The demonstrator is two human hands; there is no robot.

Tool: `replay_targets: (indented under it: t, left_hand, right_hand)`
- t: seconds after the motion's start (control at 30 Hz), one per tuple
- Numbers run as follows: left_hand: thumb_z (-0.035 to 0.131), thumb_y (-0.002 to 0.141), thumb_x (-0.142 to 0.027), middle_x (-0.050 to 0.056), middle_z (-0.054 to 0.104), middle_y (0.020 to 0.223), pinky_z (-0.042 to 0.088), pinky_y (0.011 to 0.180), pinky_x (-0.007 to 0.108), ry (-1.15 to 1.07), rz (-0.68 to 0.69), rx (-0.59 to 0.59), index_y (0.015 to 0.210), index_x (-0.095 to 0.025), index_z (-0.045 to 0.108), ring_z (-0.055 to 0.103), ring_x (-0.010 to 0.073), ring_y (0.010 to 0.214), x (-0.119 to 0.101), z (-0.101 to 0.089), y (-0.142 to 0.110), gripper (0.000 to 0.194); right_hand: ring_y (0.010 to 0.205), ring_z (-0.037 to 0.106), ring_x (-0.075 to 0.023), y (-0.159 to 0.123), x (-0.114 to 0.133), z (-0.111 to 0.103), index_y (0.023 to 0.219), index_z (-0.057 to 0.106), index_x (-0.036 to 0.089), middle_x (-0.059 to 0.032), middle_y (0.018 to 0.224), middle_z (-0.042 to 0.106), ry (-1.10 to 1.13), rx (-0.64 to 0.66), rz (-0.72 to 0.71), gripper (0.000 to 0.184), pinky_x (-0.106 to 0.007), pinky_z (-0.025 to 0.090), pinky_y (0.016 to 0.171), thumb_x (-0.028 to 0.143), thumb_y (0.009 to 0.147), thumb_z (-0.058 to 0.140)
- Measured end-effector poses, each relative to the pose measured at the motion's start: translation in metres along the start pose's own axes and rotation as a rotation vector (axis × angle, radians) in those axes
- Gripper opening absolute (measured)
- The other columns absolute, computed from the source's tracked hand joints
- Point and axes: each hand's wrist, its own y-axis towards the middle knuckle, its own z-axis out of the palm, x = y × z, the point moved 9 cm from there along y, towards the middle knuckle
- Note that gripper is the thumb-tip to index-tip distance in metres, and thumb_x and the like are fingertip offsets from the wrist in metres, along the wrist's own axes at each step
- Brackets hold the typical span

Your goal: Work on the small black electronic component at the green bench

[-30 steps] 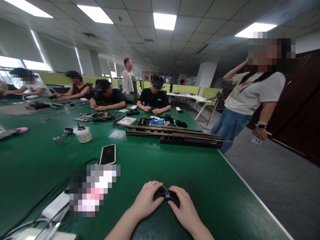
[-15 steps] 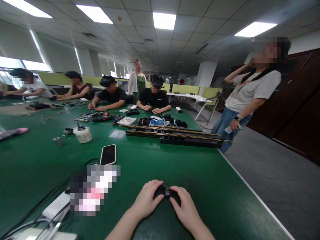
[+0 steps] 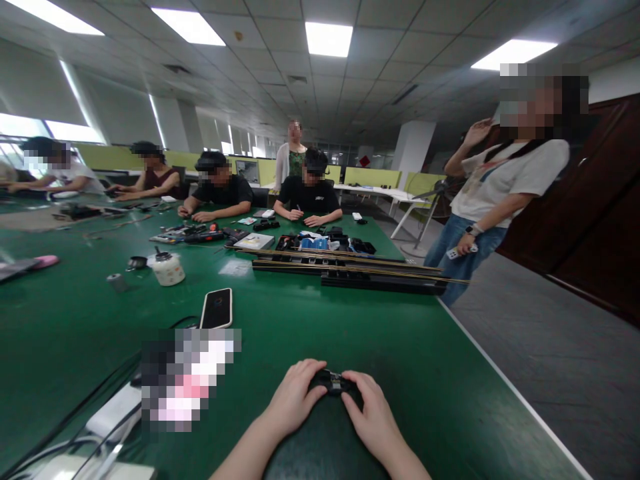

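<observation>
A small black device [image 3: 335,382] with a lighter metallic-looking patch in its middle is held just over the green table, near its front edge. My left hand [image 3: 296,395] grips its left end, fingers along the far side and thumb on the near side. Its right end is pinched the same way by my right hand [image 3: 369,408]. The device's kind cannot be made out, since both ends are covered by my fingers.
Left of my hands lie a phone [image 3: 217,309], a blurred-out bright item [image 3: 190,377] and a white power strip [image 3: 115,410] with cables. A cup [image 3: 169,269] stands beyond. Long black rails [image 3: 383,285] cross the table ahead. Several people sit or stand around.
Both my hands keep their grip on the black device, with hardly any movement. A person standing at the right has moved a raised hand outward; another at the back has shifted right.
</observation>
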Motion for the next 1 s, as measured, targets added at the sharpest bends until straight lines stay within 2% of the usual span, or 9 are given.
replay_targets:
  t: [0.57, 0.8, 1.0]
  left_hand:
    - [0.058, 0.080, -0.018, 0.004, 0.057, 0.110, 0.042, 0.090, 0.035, -0.035, 0.026, -0.023, 0.114, -0.024, 0.052, 0.052, 0.0217, 0.102, 0.0011, -0.0004, -0.0012, 0.035]
    - [0.065, 0.075, -0.020, 0.004, 0.057, 0.117, 0.040, 0.094, 0.038, 0.003, 0.042, -0.022, 0.119, -0.026, 0.049, 0.050, 0.0227, 0.108, 0.0013, 0.0006, -0.0021, 0.047]
    - [0.063, 0.076, -0.016, 0.003, 0.058, 0.114, 0.041, 0.093, 0.037, -0.003, 0.034, -0.019, 0.116, -0.025, 0.051, 0.051, 0.0215, 0.106, 0.0009, 0.0010, -0.0011, 0.042]
  right_hand:
    - [0.107, 0.054, -0.0237, 0.0008, -0.0040, 0.0042, 0.103, 0.061, 0.023, -0.0071, 0.108, 0.063, -0.019, 0.014, -0.001, 0.029, -0.040, 0.040, 0.096, 0.020, 0.077, 0.050]
    - [0.106, 0.055, -0.0241, 0.0009, -0.0056, 0.0037, 0.102, 0.062, 0.023, -0.0073, 0.108, 0.064, -0.007, 0.006, 0.003, 0.029, -0.040, 0.041, 0.095, 0.020, 0.076, 0.051]
    - [0.106, 0.055, -0.0235, 0.0001, -0.0036, 0.0031, 0.103, 0.061, 0.022, -0.0073, 0.108, 0.064, -0.009, 0.008, -0.002, 0.029, -0.039, 0.041, 0.095, 0.020, 0.076, 0.051]
